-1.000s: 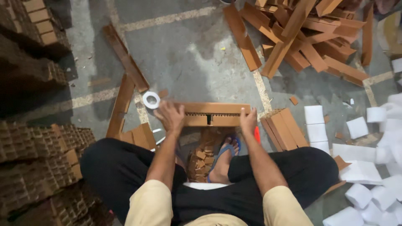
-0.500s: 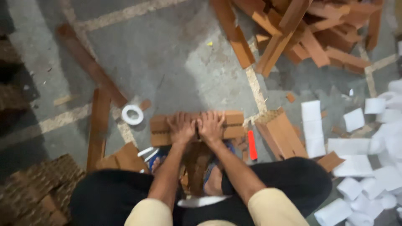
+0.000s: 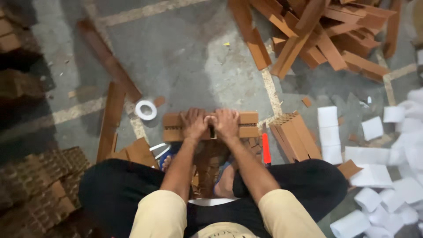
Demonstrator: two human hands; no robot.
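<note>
**Both hands on the cardboard block**

I sit cross-legged on the floor point(image 3: 185, 57) with the cardboard block point(image 3: 210, 126) just beyond my feet. My left hand point(image 3: 194, 124) and right hand point(image 3: 226, 123) press down side by side on its middle, fingers curled over the top, apparently to hold its layers together. A tape roll point(image 3: 146, 109) lies near on the left.

Brown corrugated cardboard block point(image 3: 246, 124) lies flat on the floor.

Your block point(image 3: 246, 124) is matt brown corrugated cardboard; the floor point(image 3: 185, 57) is rough grey concrete; the tape roll point(image 3: 146, 109) looks smooth white.
</note>
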